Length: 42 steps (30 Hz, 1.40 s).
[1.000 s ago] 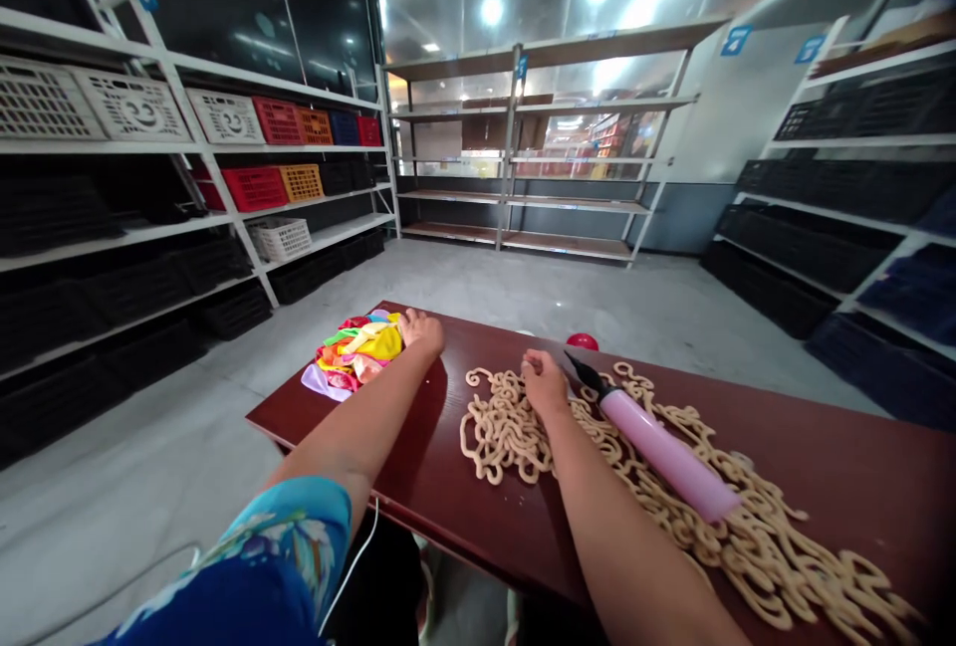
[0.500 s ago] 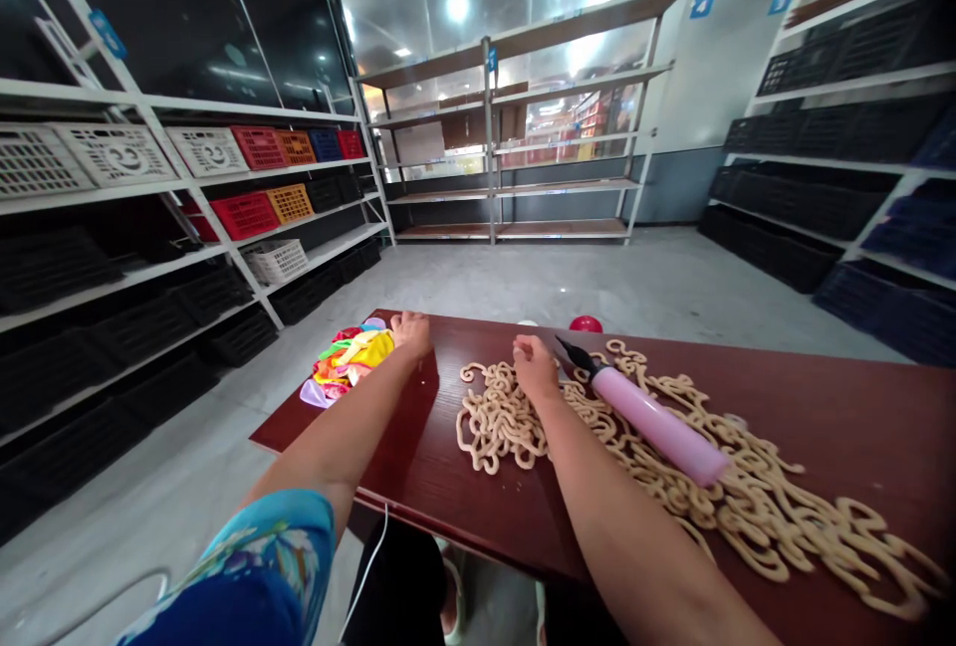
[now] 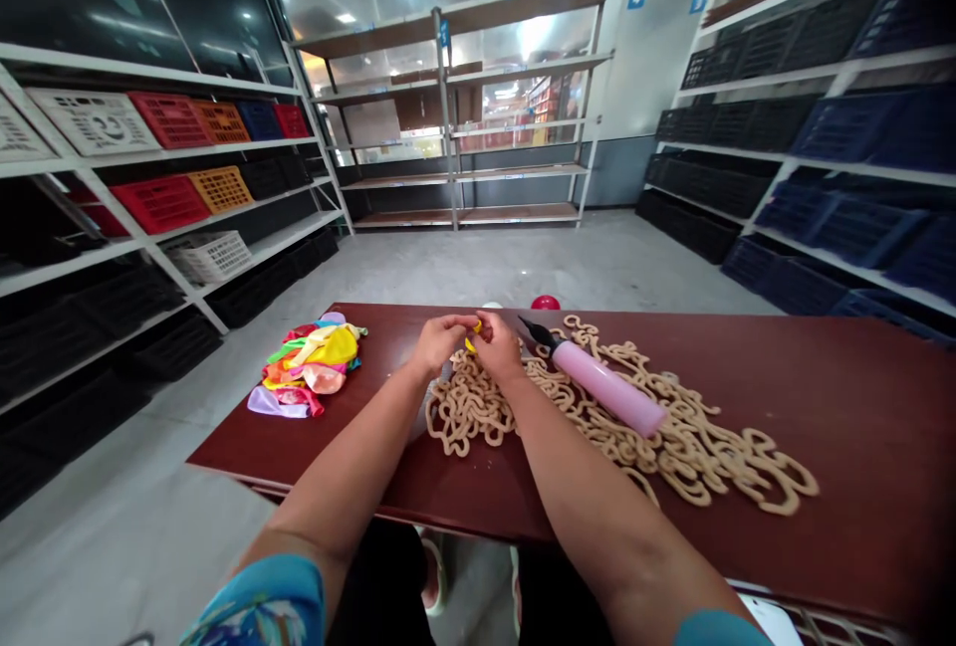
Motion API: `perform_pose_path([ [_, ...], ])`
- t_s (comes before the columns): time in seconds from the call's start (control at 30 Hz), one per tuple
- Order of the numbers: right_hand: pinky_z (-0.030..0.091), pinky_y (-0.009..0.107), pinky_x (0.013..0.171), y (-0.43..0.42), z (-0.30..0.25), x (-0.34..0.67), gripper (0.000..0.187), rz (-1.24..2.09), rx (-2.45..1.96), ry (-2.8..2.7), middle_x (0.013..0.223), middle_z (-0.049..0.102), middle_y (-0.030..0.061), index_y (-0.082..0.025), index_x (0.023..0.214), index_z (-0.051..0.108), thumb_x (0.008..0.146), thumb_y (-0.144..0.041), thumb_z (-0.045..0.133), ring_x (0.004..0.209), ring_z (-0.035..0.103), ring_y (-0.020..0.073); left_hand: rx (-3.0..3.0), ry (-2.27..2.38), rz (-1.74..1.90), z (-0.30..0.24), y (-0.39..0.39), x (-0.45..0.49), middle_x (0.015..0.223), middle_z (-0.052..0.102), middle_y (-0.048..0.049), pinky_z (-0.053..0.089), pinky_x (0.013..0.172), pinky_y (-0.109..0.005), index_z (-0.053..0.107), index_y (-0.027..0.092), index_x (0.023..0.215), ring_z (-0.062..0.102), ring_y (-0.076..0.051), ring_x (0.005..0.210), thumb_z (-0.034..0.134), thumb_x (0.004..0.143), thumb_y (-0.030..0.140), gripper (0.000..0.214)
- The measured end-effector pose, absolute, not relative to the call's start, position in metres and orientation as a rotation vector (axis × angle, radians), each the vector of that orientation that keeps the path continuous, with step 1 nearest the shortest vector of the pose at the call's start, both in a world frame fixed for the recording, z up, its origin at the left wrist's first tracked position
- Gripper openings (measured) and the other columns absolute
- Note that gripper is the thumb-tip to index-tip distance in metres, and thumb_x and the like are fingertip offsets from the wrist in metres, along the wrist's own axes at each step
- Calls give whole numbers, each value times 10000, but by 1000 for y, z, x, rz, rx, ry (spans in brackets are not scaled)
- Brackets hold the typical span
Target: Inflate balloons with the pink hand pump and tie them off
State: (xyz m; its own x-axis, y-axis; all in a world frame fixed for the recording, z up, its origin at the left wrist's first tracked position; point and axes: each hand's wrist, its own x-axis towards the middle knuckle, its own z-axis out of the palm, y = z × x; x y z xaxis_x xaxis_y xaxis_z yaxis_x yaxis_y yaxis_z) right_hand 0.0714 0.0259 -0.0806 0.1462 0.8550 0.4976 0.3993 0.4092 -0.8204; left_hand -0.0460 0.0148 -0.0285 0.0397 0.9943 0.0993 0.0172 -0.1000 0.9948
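Observation:
A small yellow balloon [image 3: 472, 339] is pinched between my left hand [image 3: 442, 342] and my right hand [image 3: 497, 345], both closed on it. The two hands meet above the near end of a heap of tan, curly rope-like pieces [image 3: 470, 402]. Most of the balloon is hidden by my fingers. Just right of my right hand lies a pink hand pump [image 3: 608, 387] with a black nozzle, resting on the tan pieces. To the left, a pile of uninflated balloons [image 3: 314, 362] in many colours sits on the dark red table [image 3: 358, 447].
A red round object [image 3: 545, 303] shows past the table's far edge. Shelves with coloured crates [image 3: 168, 118] stand left, a mostly bare rack [image 3: 448, 173] stands ahead, and dark crates [image 3: 754, 178] fill the shelves on the right.
My left hand has moved right, from the balloon pile to my right hand, and a yellow balloon now shows between them. The view has turned slightly right.

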Motion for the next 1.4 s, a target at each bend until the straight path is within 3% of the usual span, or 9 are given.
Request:
perform_pose_path([
  [0.1, 484, 309, 757, 25, -78, 75, 250, 432, -1155, -1385, 926, 654, 49, -194, 962, 608, 750, -306, 534, 794, 605, 167, 1054, 1096, 1394, -33, 14, -44, 710, 636, -40, 420, 550, -208, 626, 134, 711, 563, -115, 623, 560, 705, 241, 126],
  [0.23, 476, 294, 775, 19, -71, 73, 160, 387, -1007, -1398, 890, 647, 36, -202, 852, 606, 780, -322, 528, 832, 599, 160, 809, 991, 1024, -46, 8, -40, 564, 559, -82, 363, 409, -228, 547, 117, 626, 531, -137, 478, 326, 827, 569, 542],
  [0.43, 438, 316, 864, 9, -61, 66, 65, 330, -911, -1679, 971, 641, 19, -227, 793, 606, 756, -219, 553, 936, 582, 157, 722, 768, 892, -48, -5, -41, 835, 637, -169, 493, 711, -352, 616, 114, 857, 610, -250, 865, 162, 724, 764, 804],
  [0.6, 394, 365, 911, 6, -63, 68, 77, 201, -961, -1829, 1078, 589, 20, -246, 762, 654, 701, -208, 625, 993, 551, 179, 648, 629, 959, -44, 0, -51, 897, 638, -135, 479, 801, -363, 613, 122, 896, 599, -231, 911, 371, 834, 545, 491],
  [0.77, 383, 382, 940, 2, -62, 69, 160, 226, -954, -1834, 1204, 502, 46, -243, 823, 668, 664, -252, 675, 1086, 494, 205, 588, 600, 1066, -51, 11, -55, 836, 632, -95, 499, 738, -293, 613, 119, 877, 611, -153, 759, 477, 849, 286, 217],
  [0.93, 420, 372, 888, -1, -34, 70, 311, 275, -1112, -1778, 1093, 583, 41, -248, 995, 617, 690, -299, 642, 1032, 529, 193, 336, 590, 1283, -59, 26, -64, 765, 616, -53, 500, 648, -245, 575, 139, 844, 595, -102, 661, 427, 881, 231, 178],
  [1.13, 440, 321, 791, -7, 2, 131, 247, 217, -1479, -1828, 939, 662, 34, -226, 920, 644, 741, -380, 571, 870, 595, 178, 292, 505, 1368, -61, 31, -74, 692, 569, 2, 467, 632, -207, 551, 165, 848, 559, -62, 606, 457, 843, 108, 110],
  [1.27, 427, 318, 731, -37, -14, 191, 270, 0, -1908, -1827, 901, 666, 72, -207, 884, 651, 739, -416, 559, 820, 604, 211, 289, 481, 1377, -62, 31, -74, 718, 576, 2, 461, 640, -218, 540, 179, 898, 558, -67, 614, 462, 811, 58, 168],
  [1.4, 411, 351, 674, -76, -40, 220, 439, -177, -2231, -1815, 869, 657, 123, -198, 944, 636, 677, -544, 593, 760, 606, 260, 261, 494, 1374, -63, 32, -72, 727, 585, 6, 457, 636, -217, 533, 189, 891, 562, -69, 615, 460, 794, 24, 204],
])
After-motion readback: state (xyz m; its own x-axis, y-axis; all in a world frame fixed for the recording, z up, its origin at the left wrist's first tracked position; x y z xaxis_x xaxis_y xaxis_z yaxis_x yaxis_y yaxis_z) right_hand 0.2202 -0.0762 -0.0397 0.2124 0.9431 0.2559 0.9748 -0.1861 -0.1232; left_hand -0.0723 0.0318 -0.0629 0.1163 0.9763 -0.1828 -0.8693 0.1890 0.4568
